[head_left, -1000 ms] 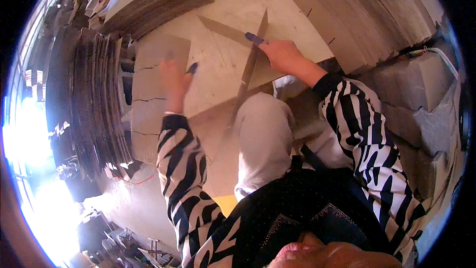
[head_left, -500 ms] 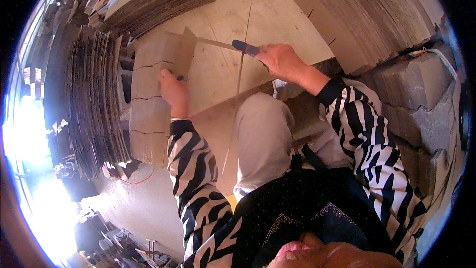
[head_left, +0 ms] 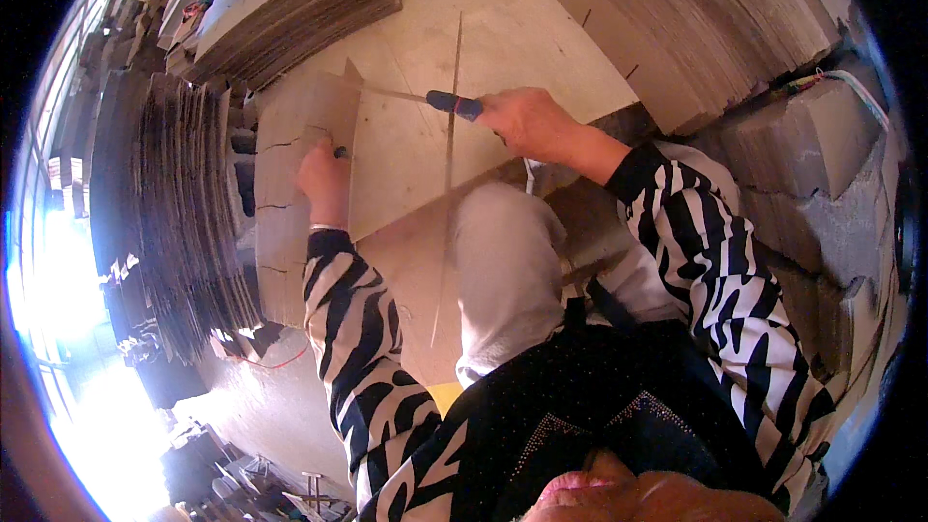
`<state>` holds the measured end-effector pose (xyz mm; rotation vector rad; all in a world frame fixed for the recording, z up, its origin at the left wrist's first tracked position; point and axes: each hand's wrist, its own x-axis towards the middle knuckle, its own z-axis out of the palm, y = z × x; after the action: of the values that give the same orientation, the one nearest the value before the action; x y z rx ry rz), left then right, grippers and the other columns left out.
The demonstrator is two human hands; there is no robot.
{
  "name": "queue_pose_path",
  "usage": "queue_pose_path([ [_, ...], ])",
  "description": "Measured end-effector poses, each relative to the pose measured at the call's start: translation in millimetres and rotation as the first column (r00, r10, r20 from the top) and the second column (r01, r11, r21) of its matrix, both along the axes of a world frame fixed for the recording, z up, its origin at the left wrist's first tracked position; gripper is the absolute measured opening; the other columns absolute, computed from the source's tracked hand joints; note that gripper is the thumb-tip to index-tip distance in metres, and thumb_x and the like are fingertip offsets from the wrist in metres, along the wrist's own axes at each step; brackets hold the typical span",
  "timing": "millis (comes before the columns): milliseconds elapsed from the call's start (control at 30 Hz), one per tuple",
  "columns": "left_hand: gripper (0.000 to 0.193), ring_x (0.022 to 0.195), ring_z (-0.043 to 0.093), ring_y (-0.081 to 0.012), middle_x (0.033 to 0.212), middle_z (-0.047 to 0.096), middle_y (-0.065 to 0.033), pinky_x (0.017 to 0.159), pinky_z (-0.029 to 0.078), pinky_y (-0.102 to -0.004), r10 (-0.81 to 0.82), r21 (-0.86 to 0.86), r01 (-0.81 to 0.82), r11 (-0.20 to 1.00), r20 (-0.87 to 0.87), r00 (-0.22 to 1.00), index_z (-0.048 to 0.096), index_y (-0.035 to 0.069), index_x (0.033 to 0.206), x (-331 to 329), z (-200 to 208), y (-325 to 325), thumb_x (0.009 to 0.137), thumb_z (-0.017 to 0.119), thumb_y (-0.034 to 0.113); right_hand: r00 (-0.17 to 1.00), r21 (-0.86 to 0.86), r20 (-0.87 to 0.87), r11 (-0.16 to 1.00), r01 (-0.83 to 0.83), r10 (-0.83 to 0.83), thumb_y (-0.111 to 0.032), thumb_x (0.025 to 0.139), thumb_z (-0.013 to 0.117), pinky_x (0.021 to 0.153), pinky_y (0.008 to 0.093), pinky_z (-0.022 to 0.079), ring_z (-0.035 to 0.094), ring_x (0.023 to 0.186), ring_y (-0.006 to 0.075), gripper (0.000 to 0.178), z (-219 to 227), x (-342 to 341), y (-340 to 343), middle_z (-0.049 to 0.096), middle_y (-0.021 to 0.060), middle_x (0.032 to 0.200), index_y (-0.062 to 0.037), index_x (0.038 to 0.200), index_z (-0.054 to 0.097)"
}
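In my right hand (head_left: 532, 124) is the dark handle (head_left: 452, 104) of a tool with a long, thin, straight blade (head_left: 394, 93). Whether it is a saw or a knife I cannot tell. The blade points left, its far end at the upper part of a slotted grey-brown cardboard piece (head_left: 280, 174). On that cardboard rests my left hand (head_left: 324, 179), fingers curled in, with a small dark thing (head_left: 340, 152) showing beside them. What the left fingers close on is hidden.
Beneath lies a pale board (head_left: 406, 164) with a long dark groove. Cardboard stacks stand at the far left (head_left: 300, 14), far right (head_left: 696, 29) and left (head_left: 184, 203). More slotted cardboard (head_left: 783, 155) lies at right, near a cable (head_left: 855, 87). My knee (head_left: 507, 261) is close to the board.
Both hands and the tool have shifted slightly left in the picture. The view has also moved a little. The right hand keeps its grip, and the left hand stays on the cardboard.
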<state>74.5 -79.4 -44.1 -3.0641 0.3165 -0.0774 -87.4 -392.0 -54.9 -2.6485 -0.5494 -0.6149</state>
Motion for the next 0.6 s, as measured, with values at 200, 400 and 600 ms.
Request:
queue_pose_path([
  [200, 0.026, 0.08, 0.064, -0.027, 0.095, 0.067, -0.0132, 0.073, 0.051, -0.0347, -0.45, -0.522, 0.519, 0.677, 0.264, 0.853, 0.065, 0.003, 0.107, 30.6, -75.2, 34.8, 0.089, 0.048, 0.007, 1.0, -0.018, 0.015, 1.0, -0.023, 0.023, -0.003, 0.074, 0.057, 0.063, 0.0436, 0.051, 0.063, 0.08, 0.0307, 0.032, 3.6, 3.7, 5.1, 0.061, 0.0096, 0.087, -0.0103, 0.106, 0.058],
  [400, 0.034, 0.078, 0.059, -0.0146, 0.094, 0.066, -0.0067, 0.066, 0.048, -0.0272, -0.302, -0.775, 0.019, 0.632, -0.224, 0.927, 0.064, 0.0, 0.113, -7.9, -51.3, -17.2, 0.086, 0.042, 0.003, 0.988, -0.097, -0.144, 0.994, 0.04, -0.054, -0.007, 0.08, 0.057, 0.061, 0.046, 0.052, 0.065, 0.077, 0.0323, 0.028, -6.2, 5.1, -2.4, 0.062, 0.0103, 0.083, -0.0132, 0.108, 0.058],
  [600, 0.032, 0.082, 0.06, -0.0149, 0.095, 0.066, -0.0033, 0.072, 0.047, -0.027, -0.204, -0.764, -0.206, 0.612, -0.405, 0.891, 0.06, 0.0, 0.12, 5.4, -20.7, 8.6, 0.089, 0.05, 0.006, 0.937, -0.093, -0.343, 0.995, 0.043, -0.072, -0.007, 0.081, 0.056, 0.062, 0.0476, 0.051, 0.066, 0.082, 0.0339, 0.03, -13.0, 33.0, 21.5, 0.064, 0.0123, 0.087, -0.0147, 0.11, 0.058],
])
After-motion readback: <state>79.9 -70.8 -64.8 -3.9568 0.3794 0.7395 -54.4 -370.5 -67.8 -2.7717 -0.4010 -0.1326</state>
